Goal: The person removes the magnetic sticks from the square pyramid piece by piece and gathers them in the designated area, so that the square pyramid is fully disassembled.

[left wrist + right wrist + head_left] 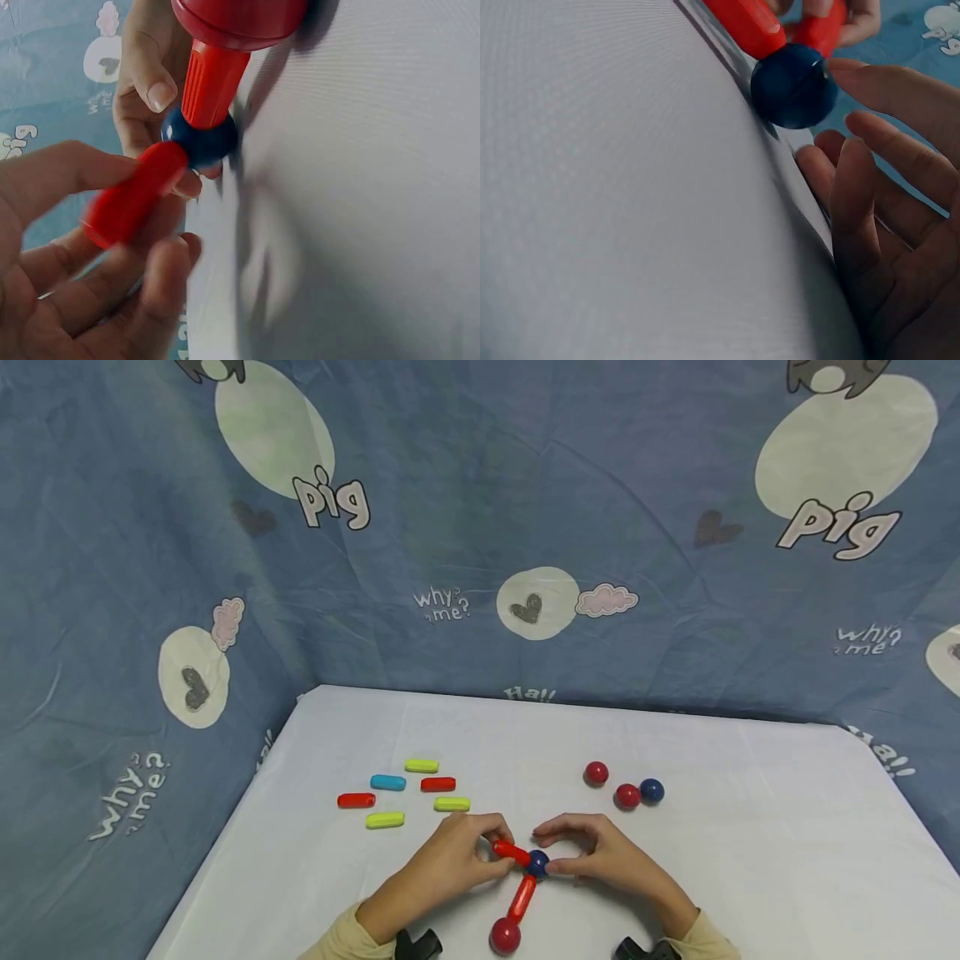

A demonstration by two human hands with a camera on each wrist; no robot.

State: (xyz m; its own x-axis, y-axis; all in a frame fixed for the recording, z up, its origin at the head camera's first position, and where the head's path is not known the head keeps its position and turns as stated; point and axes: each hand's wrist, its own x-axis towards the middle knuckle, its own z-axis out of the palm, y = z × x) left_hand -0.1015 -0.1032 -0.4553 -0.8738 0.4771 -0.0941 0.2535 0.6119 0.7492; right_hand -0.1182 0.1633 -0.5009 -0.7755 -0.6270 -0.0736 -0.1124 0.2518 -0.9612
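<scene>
My left hand (453,852) pinches a red rod (512,852), whose inner end meets a dark blue ball (537,863). In the left wrist view this rod (139,196) looks blurred beside the ball (201,141). From the same ball a second red rod (522,897) runs toward the near edge, ending in a large red ball (506,936). On the other side, my right hand (618,857) touches the blue ball with one digit; its remaining fingers are loosely bent and apart from the ball in the right wrist view.
Left of centre lie loose rods: red (356,801), blue (387,782) and several yellow-green ones (385,820). Back right are two red balls (596,773) and a blue ball (652,791). A printed blue cloth (465,527) hangs behind the white table (750,827).
</scene>
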